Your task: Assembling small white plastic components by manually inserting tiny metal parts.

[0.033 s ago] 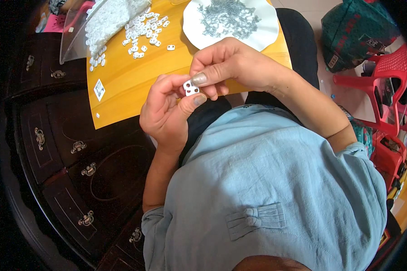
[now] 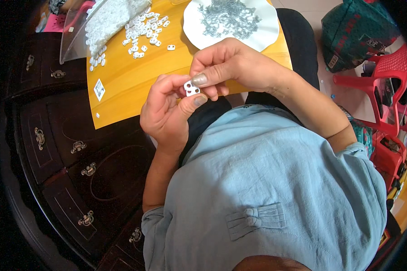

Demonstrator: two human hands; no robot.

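Fingers (image 2: pixel 199 80) pinch the white piece (image 2: pixel 192 93) between them.

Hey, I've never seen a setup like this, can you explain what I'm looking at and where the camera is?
There's no robot here, just a person's two bare hands. The view comes from a camera worn on the head, looking down, so the blue shirt below is the wearer's own. Its wide lens bends straight edges near the rim.

The left hand and right hand meet, pinching a small white piece with holes in it. Beyond them, on a yellow table, lie a clear bag of white pieces, a loose pile beside it, and a white plate of small grey bits.
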